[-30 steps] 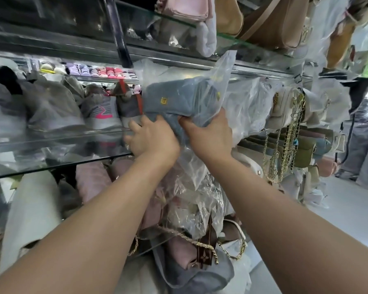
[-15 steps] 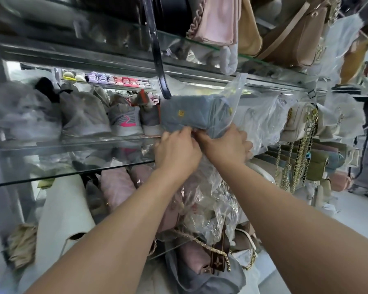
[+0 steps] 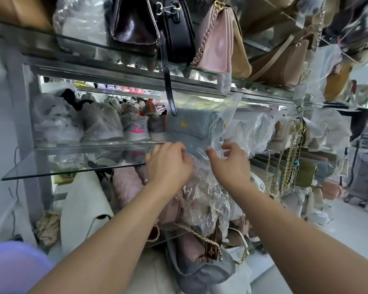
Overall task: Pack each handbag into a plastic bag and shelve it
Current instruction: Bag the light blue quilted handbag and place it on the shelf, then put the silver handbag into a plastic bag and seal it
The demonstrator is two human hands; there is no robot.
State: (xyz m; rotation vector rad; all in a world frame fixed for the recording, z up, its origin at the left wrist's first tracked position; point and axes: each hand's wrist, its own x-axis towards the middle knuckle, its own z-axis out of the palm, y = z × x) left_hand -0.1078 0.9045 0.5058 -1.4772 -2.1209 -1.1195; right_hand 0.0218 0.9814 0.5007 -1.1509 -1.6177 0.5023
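Observation:
A grey-blue handbag point(image 3: 192, 125) with a small yellow badge sits inside a clear plastic bag point(image 3: 228, 115) on the middle glass shelf point(image 3: 77, 160), near its right end. My left hand point(image 3: 168, 164) is just below the bag's bottom edge, fingers curled against the plastic. A little to the right, my right hand point(image 3: 229, 163) has its fingers spread and its fingertips at the loose plastic under the handbag. I cannot tell whether the left hand still grips the plastic.
Wrapped sneakers point(image 3: 134, 128) fill the shelf left of the handbag. A black strap point(image 3: 168, 77) hangs down from dark bags point(image 3: 136, 22) on the upper shelf. Pink and tan bags point(image 3: 219, 41) stand above. Chain-strap bags point(image 3: 289, 158) hang at right; pink bags and loose plastic point(image 3: 202, 200) lie below.
Both hands pushed the bagged handbag up onto the middle shelf. The right hand has opened and come off it. The camera tilted upward, showing the upper shelf.

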